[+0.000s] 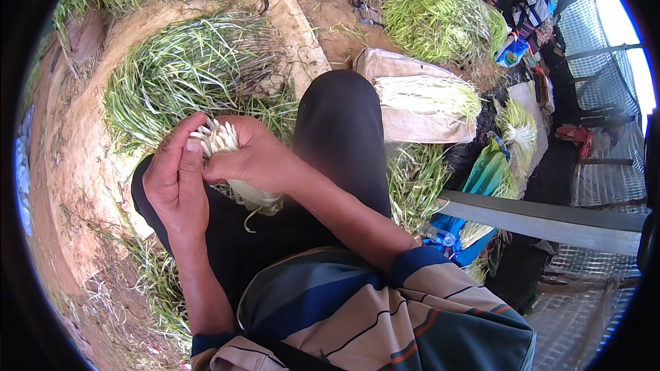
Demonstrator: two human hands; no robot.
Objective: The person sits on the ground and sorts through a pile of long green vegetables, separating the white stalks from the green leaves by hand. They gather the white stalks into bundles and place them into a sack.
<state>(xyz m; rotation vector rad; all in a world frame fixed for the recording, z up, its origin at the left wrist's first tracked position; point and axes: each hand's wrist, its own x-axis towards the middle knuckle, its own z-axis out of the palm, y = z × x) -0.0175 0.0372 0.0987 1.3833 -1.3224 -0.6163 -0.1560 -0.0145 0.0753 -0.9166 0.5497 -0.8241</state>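
Note:
A bundle of pale, leek-like stalks [220, 139] is held above my lap, with its white cut ends facing up. My right hand [252, 157] wraps around it from the right, its thumb lying across the near side. From the left, my left hand [178, 170] cups the same bundle, thumb and fingers against the stalk ends. Below my right hand the bundle's pale lower length [255, 196] hangs over my dark trousers, with one loose strand curling out. The palms hide the bundle's middle.
A heap of green leafy stalks [180, 72] lies beyond my knees. Pale trimmed stalks [425, 94] rest on a sack-covered block [417, 131] at right. A metal bar [541, 219] crosses the right side. Another person [531, 10] is at the far upper right.

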